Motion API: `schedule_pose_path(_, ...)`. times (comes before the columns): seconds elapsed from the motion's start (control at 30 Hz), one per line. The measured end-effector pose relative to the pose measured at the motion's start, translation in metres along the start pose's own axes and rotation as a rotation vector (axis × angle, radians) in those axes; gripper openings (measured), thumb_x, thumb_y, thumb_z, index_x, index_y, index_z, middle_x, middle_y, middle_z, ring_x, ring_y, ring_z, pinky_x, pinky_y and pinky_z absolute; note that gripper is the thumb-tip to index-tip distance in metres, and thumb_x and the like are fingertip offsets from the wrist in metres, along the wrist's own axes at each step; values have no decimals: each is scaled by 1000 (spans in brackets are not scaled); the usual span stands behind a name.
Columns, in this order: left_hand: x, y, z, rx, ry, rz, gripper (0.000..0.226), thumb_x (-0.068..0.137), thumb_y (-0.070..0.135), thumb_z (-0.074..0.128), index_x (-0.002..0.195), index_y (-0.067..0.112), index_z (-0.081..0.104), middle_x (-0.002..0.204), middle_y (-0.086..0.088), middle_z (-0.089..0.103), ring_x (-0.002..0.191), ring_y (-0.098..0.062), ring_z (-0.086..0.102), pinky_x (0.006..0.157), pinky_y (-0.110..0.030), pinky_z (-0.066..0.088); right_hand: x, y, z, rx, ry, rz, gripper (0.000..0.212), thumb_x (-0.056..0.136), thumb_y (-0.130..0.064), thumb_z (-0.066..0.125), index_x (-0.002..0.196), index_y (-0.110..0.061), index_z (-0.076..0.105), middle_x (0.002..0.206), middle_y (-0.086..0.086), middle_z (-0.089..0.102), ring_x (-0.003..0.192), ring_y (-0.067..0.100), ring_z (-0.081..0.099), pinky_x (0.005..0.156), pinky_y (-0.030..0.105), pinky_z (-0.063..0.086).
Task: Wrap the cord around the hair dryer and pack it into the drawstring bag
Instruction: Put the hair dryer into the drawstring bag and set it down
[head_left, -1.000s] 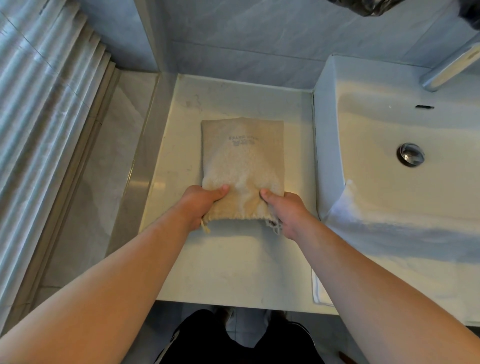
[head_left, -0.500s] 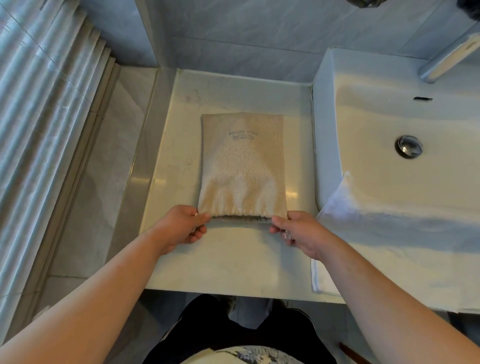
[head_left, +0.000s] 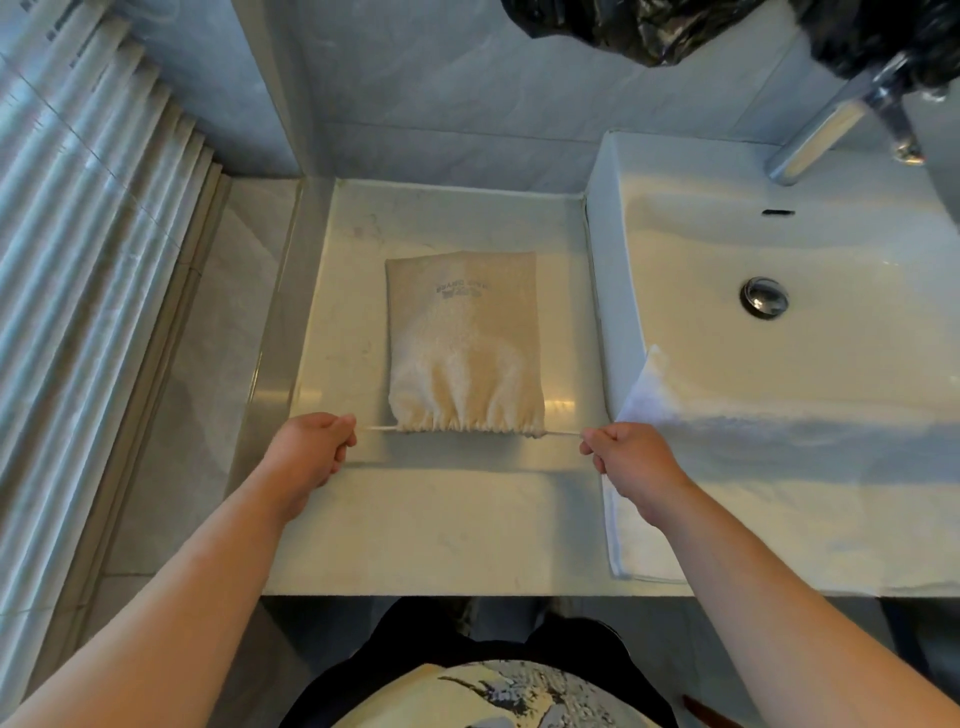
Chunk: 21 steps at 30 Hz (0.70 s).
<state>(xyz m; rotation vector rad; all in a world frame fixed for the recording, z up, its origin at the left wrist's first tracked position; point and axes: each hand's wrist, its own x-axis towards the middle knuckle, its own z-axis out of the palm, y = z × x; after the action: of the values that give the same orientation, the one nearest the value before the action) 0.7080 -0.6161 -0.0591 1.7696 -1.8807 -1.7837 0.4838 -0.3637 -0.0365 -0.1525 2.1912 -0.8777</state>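
Now left hand (head_left: 310, 448) and right hand (head_left: 626, 451) fisted on taut drawstring ends, bag (head_left: 464, 343) mouth apparently gathered

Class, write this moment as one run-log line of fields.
step: closing bag | left hand: pulling drawstring leftward | right hand: pulling drawstring rightward | drawstring bag: flat on counter, mouth gathered | hair dryer: not visible

One drawstring bag (head_left: 464, 340); one sink (head_left: 675, 249); one towel (head_left: 639, 540); two hands.
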Motion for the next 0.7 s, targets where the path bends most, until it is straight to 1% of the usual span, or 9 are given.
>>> schedule_pose_path(0.13, 3, -8, -2, -51, 144, -66, 31, 96, 22, 52, 68, 9, 55, 57, -5, 44, 48, -19, 34, 47, -25, 25, -4, 12, -4, -28, 54, 39, 26, 93, -20, 55, 77, -3, 67, 61, 4, 52, 54, 18, 43, 52, 26, 32)
schedule_pose_path(0.23, 4, -15, 0, -35, 276, -81, 30, 93, 20, 52, 66, 9, 58, 57, -7, 46, 50, -22, 37, 49, -27, 27, -4, 26, -15, -26, 125, 68, 26, 91, -19, 55, 73, -7, 69, 69, 8, 60, 65, 24, 53, 61, 31, 40)
schedule_pose_path(0.33, 3, -20, -2, 7, 374, -79, 32, 94, 21, 53, 66, 7, 60, 63, -8, 54, 65, -29, 51, 60, -31, 38, -4, 40, -18, -73, 165, 79, 27, 93, -22, 54, 74, -13, 70, 78, 8, 65, 76, 27, 59, 70, 35, 44)
schedule_pose_path(0.4, 1, -23, -3, 103, 393, -66, 32, 96, 24, 51, 75, 3, 65, 74, -13, 61, 79, -34, 59, 69, -34, 42, -5, 44, -15, -126, 172, 70, 27, 95, -24, 52, 80, -14, 71, 82, 5, 66, 80, 26, 60, 72, 34, 45)
schedule_pose_path(0.47, -3, -21, -2, 313, 369, -34, 31, 97, 25, 47, 85, 2, 65, 83, -17, 63, 81, -37, 58, 69, -34, 42, -3, 45, -11, -158, 153, 73, 28, 97, -26, 50, 84, -14, 71, 83, 6, 65, 80, 25, 60, 72, 34, 45)
schedule_pose_path(0.53, -5, -17, 1, 533, 309, 15, 29, 96, 25, 48, 89, 3, 65, 92, -20, 67, 86, -39, 60, 70, -34, 44, -4, 43, -9, -236, 74, 84, 30, 97, -26, 49, 79, -13, 70, 80, 8, 66, 78, 27, 62, 68, 34, 46)
schedule_pose_path(0.6, -7, -9, 5, 734, 327, 151, 29, 92, 28, 52, 101, 4, 67, 108, -22, 67, 98, -42, 60, 79, -39, 47, -4, 40, -6, -440, 20, 43, 32, 95, -26, 47, 77, -12, 69, 80, 9, 68, 82, 31, 65, 66, 33, 46)
schedule_pose_path(0.67, -4, 1, 11, 789, 378, 358, 36, 90, 30, 58, 117, 7, 65, 118, -22, 62, 108, -43, 55, 91, -44, 44, -7, 30, 1, -639, 123, -103, 29, 92, -31, 49, 97, -14, 72, 99, 10, 70, 99, 34, 63, 77, 35, 49)
schedule_pose_path(0.7, -1, 9, 16, 735, 354, 418, 40, 90, 31, 60, 121, 7, 63, 120, -21, 62, 111, -42, 54, 94, -44, 42, -7, 21, 7, -644, 184, -188, 32, 91, -34, 52, 107, -14, 71, 109, 11, 69, 106, 33, 61, 84, 36, 50)
